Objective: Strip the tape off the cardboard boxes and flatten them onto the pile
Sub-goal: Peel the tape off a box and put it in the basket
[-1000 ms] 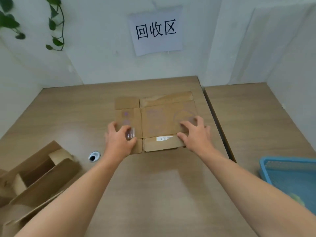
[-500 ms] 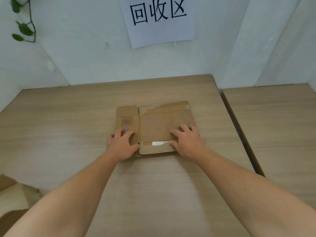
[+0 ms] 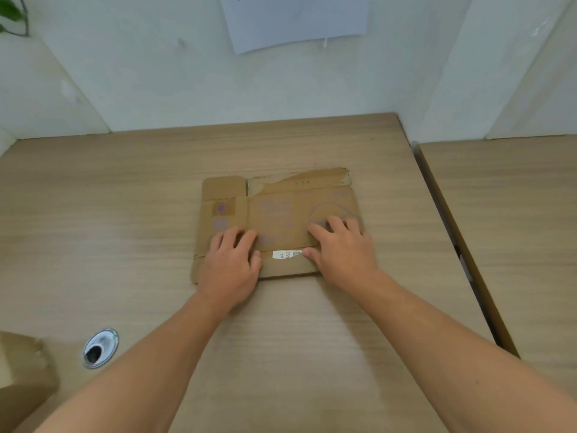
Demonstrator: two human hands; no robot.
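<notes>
A flattened brown cardboard box (image 3: 281, 207) with faded purple print and a small white label (image 3: 285, 254) lies flat in the middle of the wooden table (image 3: 125, 214). My left hand (image 3: 229, 267) rests palm down on its near left part, fingers spread. On its near right part my right hand (image 3: 342, 254) presses flat, fingers apart. Neither hand grips anything. Part of another cardboard box (image 3: 22, 376) shows at the lower left edge.
A round metal cable grommet (image 3: 100, 347) sits in the table at the lower left. A gap (image 3: 449, 232) separates this table from a second wooden table (image 3: 515, 229) on the right. White walls close the back, with a paper sheet (image 3: 296, 20) hanging above.
The view has shifted forward and down, so the flattened box looks nearer. Both hands have slid a little toward the near edge and stay pressed flat on the cardboard.
</notes>
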